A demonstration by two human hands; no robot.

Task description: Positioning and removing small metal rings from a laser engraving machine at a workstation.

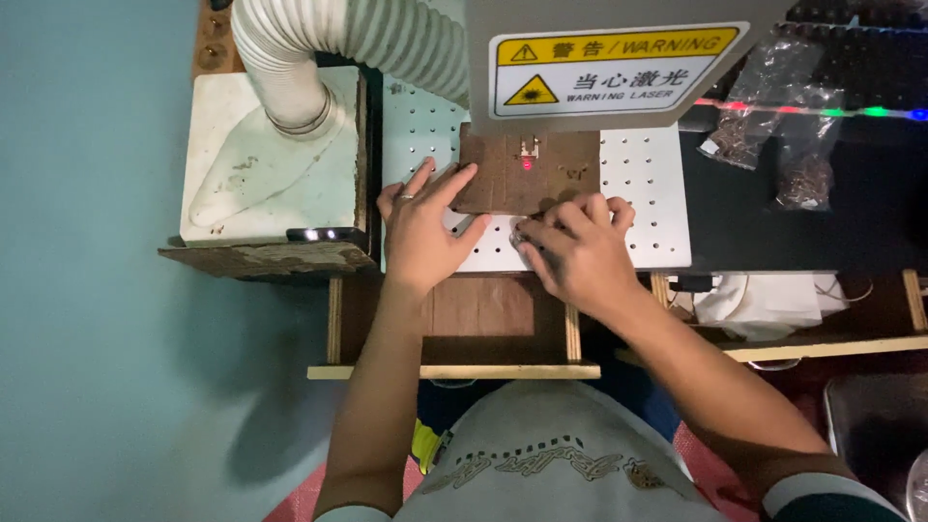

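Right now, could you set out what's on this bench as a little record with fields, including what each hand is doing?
Setting: white perforated plate under a grey machine head that bears a yellow warning label
Workpiece: brown flat board on the plate, a red light dot on it
Left hand: fingers spread, resting on the board's left edge
Right hand: fingers curled at the board's lower right corner
Left side: white ribbed hose running to a white box
Right side: clear bags of small dark parts

Ring on left hand [422, 230], white printed shirt
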